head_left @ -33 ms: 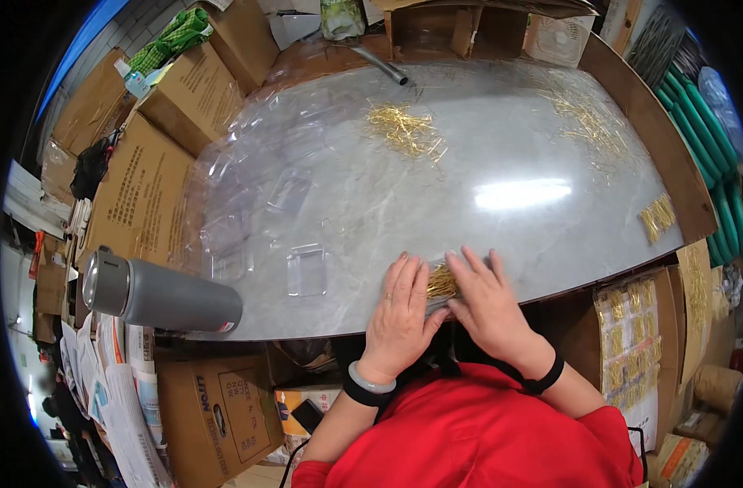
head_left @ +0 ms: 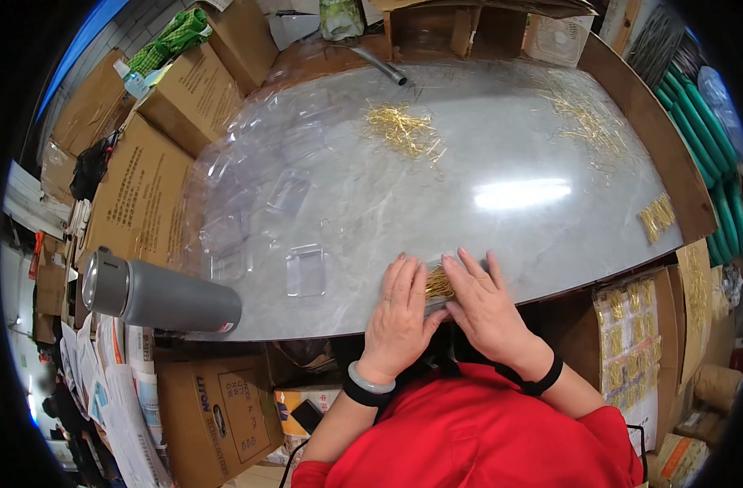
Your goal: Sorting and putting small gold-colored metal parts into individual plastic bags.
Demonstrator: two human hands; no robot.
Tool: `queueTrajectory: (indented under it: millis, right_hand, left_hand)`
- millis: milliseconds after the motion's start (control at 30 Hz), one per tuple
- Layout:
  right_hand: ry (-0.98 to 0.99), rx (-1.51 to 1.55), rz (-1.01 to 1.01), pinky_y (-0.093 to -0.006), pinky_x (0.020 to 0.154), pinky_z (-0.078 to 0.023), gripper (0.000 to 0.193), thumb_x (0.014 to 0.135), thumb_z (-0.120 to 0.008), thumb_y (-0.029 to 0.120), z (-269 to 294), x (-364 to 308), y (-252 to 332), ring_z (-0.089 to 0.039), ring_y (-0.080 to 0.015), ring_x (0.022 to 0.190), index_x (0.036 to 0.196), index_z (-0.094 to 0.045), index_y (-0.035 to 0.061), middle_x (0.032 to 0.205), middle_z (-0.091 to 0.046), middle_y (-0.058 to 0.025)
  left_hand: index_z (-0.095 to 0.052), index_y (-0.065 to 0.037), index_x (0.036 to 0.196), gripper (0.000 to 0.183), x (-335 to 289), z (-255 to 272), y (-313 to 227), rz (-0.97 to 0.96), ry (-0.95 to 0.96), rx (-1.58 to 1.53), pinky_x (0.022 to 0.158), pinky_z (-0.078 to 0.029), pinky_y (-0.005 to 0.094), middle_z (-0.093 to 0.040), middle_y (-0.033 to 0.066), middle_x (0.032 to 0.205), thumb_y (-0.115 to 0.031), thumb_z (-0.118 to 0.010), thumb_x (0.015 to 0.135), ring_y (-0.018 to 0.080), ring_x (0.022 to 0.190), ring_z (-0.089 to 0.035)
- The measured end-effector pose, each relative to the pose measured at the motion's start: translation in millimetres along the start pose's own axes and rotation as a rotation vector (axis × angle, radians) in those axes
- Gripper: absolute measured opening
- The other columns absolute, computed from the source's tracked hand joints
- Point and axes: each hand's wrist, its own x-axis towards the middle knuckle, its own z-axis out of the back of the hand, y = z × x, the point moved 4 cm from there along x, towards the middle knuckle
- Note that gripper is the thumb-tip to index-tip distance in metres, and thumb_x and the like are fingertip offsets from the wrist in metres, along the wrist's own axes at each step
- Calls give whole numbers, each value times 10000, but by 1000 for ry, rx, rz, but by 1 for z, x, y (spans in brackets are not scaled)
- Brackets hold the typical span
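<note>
A bundle of thin gold wire pieces (head_left: 439, 284) lies at the near edge of the grey marbled tabletop (head_left: 371, 211), between my two hands. My left hand (head_left: 401, 309) rests along its left side, fingers stretched out and close together. From the right, my right hand (head_left: 484, 298) lies flat with its fingers spread, the index finger over the bundle's edge. Both thumbs point toward each other at the near side. The hands cover part of the bundle. Farther off, a loose heap of gold wire pieces (head_left: 404, 130) sits mid-table, and more scattered gold wire pieces (head_left: 590, 122) lie at the far right.
A clear plastic box (head_left: 306, 271) stands left of my hands, with several more clear boxes (head_left: 266, 138) behind it. A grey bottle (head_left: 172, 291) lies at the left edge. A neat gold bundle (head_left: 657, 217) sits by the right cardboard wall (head_left: 648, 122). A metal tube (head_left: 378, 65) lies at the back.
My right hand has shifted slightly left, and a little less of the gold bundle shows between the hands. Everything else looks the same.
</note>
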Motion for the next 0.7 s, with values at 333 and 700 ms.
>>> queueTrajectory:
  millis: [333,700]
  right_hand:
    - [-249,269,-136,-491,1070,-411,425,893,-647,38,-2,5,-20,-535,-402,1253,1306,-548,28,1356,-581,-184]
    - [-392,-24,-75,-450,910,-487,172,847,-666,20,0,30,-6,-607,-369,1067,1017,-645,38,1208,-627,-146]
  left_hand:
    - [-408,54,1452,746,-3,-3,1,-26,-46,58,1168,-309,567,-430,228,1454,-315,-736,893,453,1363,-409]
    - [-442,28,1432,703,0,-1,0,-43,-75,14,1122,-375,539,-445,228,1423,-214,-765,856,459,1332,-435]
